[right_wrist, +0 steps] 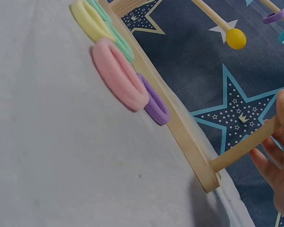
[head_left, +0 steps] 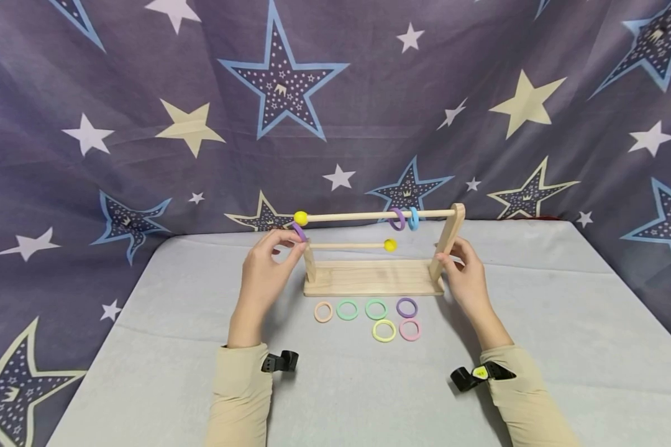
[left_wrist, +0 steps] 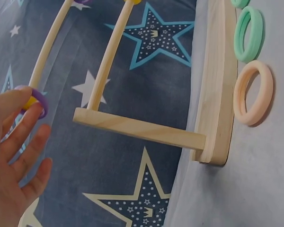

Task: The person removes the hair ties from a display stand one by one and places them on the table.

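Note:
My left hand [head_left: 264,270] pinches a purple ring [left_wrist: 44,108] between thumb and index finger. In the left wrist view this ring surrounds the yellow ball [head_left: 301,218] that tips the upper rod [head_left: 341,217] of a wooden stand [head_left: 374,279]. Another purple ring [head_left: 402,218] and a blue ring [head_left: 416,217] hang on that rod, toward its right end. With thumb and fingers, my right hand [head_left: 470,282] grips the stand's right post [head_left: 451,226]. The shorter lower rod [head_left: 346,246] carries no ring and ends in a yellow ball [head_left: 390,244].
In front of the stand lie several loose rings: a peach ring [left_wrist: 264,106], two mint rings, a purple ring [right_wrist: 156,106], a yellow ring [right_wrist: 87,21] and a pink ring [right_wrist: 116,75]. The light cloth-covered table [head_left: 358,397] meets a star-patterned curtain [head_left: 335,149] behind the stand.

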`<action>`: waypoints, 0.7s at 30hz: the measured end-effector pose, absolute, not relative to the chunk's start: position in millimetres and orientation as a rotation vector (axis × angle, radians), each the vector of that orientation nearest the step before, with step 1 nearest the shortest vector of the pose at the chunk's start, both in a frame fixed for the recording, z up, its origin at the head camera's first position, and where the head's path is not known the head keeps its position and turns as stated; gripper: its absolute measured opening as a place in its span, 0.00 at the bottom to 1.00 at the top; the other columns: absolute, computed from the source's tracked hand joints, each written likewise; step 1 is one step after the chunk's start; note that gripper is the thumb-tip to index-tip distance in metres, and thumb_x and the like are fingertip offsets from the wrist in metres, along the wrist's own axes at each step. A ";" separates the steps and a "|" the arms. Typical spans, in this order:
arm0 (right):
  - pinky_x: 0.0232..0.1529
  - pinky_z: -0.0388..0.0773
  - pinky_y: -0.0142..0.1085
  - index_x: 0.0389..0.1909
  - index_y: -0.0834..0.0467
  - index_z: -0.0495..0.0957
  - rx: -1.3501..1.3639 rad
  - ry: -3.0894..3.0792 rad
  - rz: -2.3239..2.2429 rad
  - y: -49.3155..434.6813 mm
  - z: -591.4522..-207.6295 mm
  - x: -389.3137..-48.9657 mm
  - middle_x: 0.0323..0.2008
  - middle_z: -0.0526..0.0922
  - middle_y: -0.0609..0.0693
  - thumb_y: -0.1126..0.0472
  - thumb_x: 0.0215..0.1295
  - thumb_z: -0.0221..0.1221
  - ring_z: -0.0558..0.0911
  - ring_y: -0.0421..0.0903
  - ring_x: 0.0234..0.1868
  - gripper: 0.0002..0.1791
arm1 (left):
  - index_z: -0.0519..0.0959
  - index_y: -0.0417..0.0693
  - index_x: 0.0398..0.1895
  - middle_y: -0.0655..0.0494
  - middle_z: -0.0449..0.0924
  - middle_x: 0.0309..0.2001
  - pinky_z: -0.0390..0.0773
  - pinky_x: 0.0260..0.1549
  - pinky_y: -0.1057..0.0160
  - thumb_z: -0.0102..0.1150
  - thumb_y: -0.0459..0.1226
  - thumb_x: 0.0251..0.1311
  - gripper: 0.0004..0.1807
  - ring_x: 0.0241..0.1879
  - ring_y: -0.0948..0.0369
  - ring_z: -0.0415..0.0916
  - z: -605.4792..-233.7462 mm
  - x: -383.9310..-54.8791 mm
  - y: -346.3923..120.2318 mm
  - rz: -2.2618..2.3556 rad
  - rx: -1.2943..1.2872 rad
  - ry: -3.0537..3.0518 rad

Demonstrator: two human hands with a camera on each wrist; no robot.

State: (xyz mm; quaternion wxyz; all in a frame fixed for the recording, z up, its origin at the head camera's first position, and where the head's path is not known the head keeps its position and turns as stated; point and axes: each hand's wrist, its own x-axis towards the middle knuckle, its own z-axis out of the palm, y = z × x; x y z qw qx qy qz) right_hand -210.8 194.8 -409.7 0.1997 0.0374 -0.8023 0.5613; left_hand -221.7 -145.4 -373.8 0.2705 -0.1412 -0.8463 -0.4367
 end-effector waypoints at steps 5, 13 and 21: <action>0.45 0.72 0.23 0.61 0.72 0.69 0.108 -2.240 1.563 195.0 -410.1 -211.3 0.51 0.79 0.69 0.70 0.69 0.58 0.74 0.36 0.48 0.22 | 0.83 0.50 0.38 0.56 0.84 0.40 0.75 0.42 0.52 0.69 0.39 0.60 0.06 0.42 0.59 0.78 -371.9 -220.5 -149.3 -1.184 -0.426 -2.316; 0.45 0.72 0.22 0.61 0.72 0.69 0.106 -2.236 1.554 194.4 -410.0 -211.0 0.51 0.79 0.69 0.70 0.69 0.58 0.74 0.33 0.47 0.22 | 0.84 0.51 0.38 0.57 0.84 0.38 0.74 0.45 0.54 0.70 0.38 0.59 0.06 0.41 0.59 0.79 -369.5 -217.1 -154.2 -1.203 -0.478 -2.394; 0.45 0.72 0.23 0.61 0.72 0.69 0.103 -2.234 1.561 194.1 -409.6 -210.8 0.51 0.79 0.69 0.70 0.69 0.58 0.74 0.33 0.47 0.22 | 0.84 0.50 0.37 0.58 0.84 0.37 0.74 0.49 0.52 0.69 0.37 0.60 0.05 0.41 0.59 0.79 -369.3 -216.3 -154.6 -1.273 -0.515 -2.454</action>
